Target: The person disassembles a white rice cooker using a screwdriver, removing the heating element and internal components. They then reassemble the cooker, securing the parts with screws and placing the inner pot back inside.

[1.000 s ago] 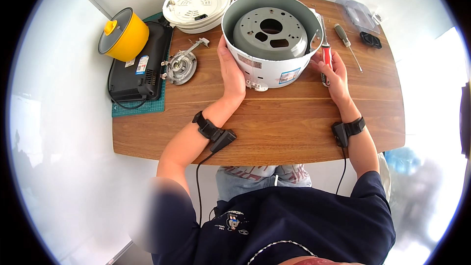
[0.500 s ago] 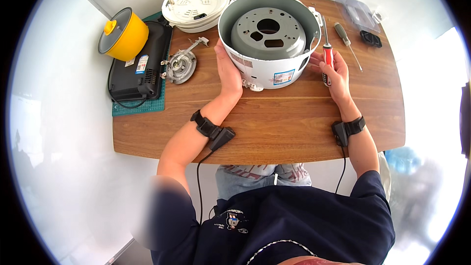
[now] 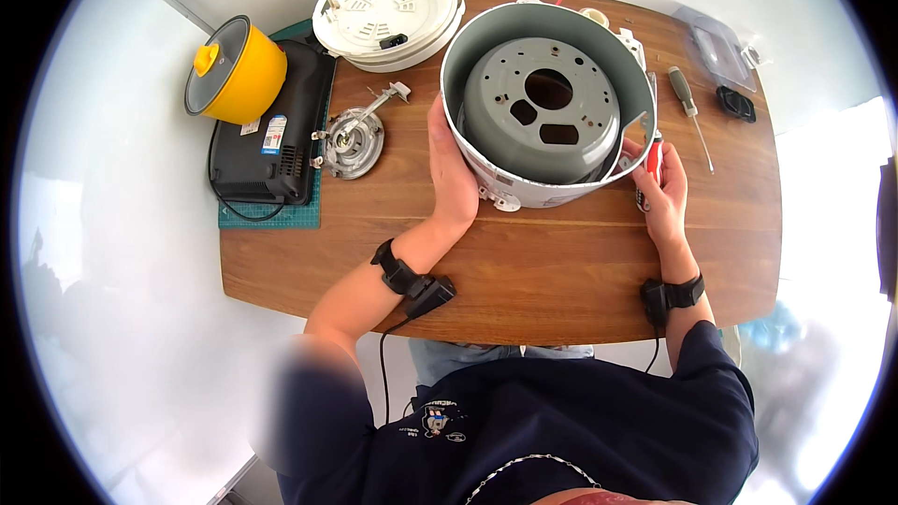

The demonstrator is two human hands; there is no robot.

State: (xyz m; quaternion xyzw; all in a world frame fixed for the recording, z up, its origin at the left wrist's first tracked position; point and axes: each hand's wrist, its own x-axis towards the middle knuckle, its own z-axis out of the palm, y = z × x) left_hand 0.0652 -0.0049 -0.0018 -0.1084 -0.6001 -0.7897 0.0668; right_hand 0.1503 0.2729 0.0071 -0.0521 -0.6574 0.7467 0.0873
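Observation:
A round white rice cooker housing (image 3: pixel 541 194) stands before me, its grey inner shell (image 3: pixel 543 98) showing a large centre hole and smaller cutouts. Against its left side presses my left hand (image 3: pixel 453 176), the fingers partly hidden behind the wall. My right hand (image 3: pixel 665 198) is closed round a red-and-black screwdriver (image 3: pixel 655 161), and its fingertips touch the housing's lower right rim. The screwdriver's shaft points away from me along the outside of the wall, partly hidden. To the left lies a round metal heating plate (image 3: pixel 361 151) with a bracket across it.
White plastic base parts (image 3: pixel 388 5) are stacked at the back. A yellow pot (image 3: pixel 251 75) sits on a black appliance (image 3: pixel 262 154) over a green cutting mat (image 3: pixel 304 215). At right lie a second screwdriver (image 3: pixel 687 98), a black part (image 3: pixel 736 104) and a clear plastic tray (image 3: pixel 718 49).
The housing has tilted or turned in my hands; its front label is out of sight and more of the inside shows. My right fingers have come onto its rim. The whole view has shifted slightly.

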